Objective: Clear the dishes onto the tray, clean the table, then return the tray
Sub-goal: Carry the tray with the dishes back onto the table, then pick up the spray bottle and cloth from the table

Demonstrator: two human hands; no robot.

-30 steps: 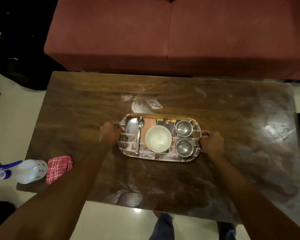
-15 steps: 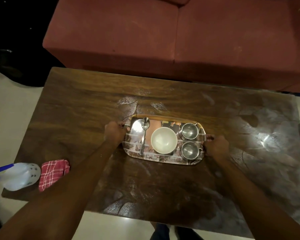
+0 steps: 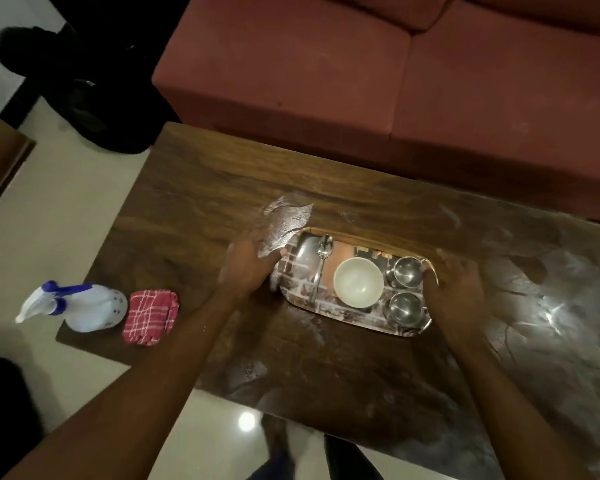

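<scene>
A patterned metal tray (image 3: 329, 310) sits on the dark wooden table (image 3: 222, 188). On it lie a spoon (image 3: 321, 261), a white bowl (image 3: 358, 282) and two steel cups (image 3: 406, 271) (image 3: 405, 308). My left hand (image 3: 248, 268) grips the tray's left end, and my right hand (image 3: 456, 285) grips its right end. Whether the tray is lifted off the table I cannot tell.
A spray bottle (image 3: 80, 306) and a folded red checked cloth (image 3: 150, 317) lie at the table's left front corner. A red sofa (image 3: 361, 71) runs along the far side. A dark bundle (image 3: 84, 81) lies on the floor at the upper left. My feet (image 3: 281, 455) show below the table's near edge.
The view has swung left and the table now looks tilted in frame. Both hands stay on the tray's ends, and the tray sits further right in view.
</scene>
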